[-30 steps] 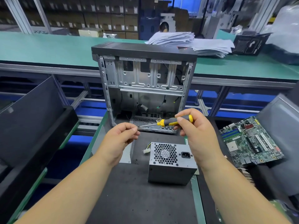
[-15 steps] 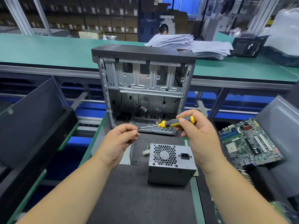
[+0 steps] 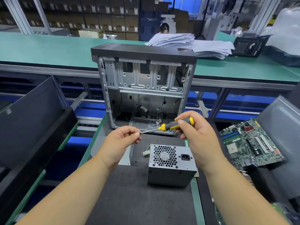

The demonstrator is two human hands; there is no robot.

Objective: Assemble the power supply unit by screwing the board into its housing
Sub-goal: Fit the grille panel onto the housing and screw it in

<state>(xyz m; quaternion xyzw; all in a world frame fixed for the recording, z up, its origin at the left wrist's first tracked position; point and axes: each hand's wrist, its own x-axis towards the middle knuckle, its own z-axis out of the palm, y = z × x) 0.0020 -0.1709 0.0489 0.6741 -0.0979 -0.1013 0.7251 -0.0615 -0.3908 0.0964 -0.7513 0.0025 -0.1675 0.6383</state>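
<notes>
A grey power supply unit [image 3: 172,166] with a honeycomb fan grille stands on the dark mat, its wires trailing left. Behind it an open metal computer case [image 3: 142,88] stands upright. My right hand [image 3: 197,133] grips the yellow-and-black screwdriver [image 3: 172,125] by its handle, shaft pointing left. My left hand [image 3: 121,143] pinches its fingertips together at the tip of the shaft; whether a screw sits between them is hidden. Both hands hover above and just behind the power supply. A green motherboard [image 3: 250,143] lies on the right.
A dark tray [image 3: 32,124] stands at the left. A grey panel [image 3: 282,127] leans at the right behind the motherboard. A green bench [image 3: 48,49] runs across the back, with stacked papers [image 3: 186,43] and a black box [image 3: 248,46]. A person sits far behind.
My two hands have stayed close together above the power supply, with my left fingertips now at the screwdriver tip. The view has shifted slightly.
</notes>
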